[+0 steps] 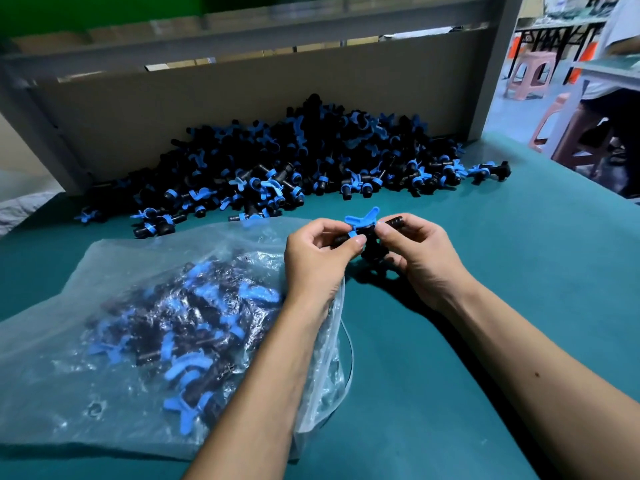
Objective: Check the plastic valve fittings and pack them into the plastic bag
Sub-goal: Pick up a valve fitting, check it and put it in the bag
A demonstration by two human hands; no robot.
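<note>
Green table [485, 237] fills the frame. Pile [294, 161] of black-and-blue fittings lies upper centre against a cardboard wall [173, 109]. Clear bag [104, 341] lower left, part-filled with fittings, mouth toward centre. Left hand [317, 258] and right hand [420, 258], centre frame, fingers curled, pinch one fitting [362, 225] between fingertips just above the bag's mouth, blue handle up.

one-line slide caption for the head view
Both hands, left hand and right hand, hold one valve fitting above the part-filled plastic bag, loose pile behind.
</note>
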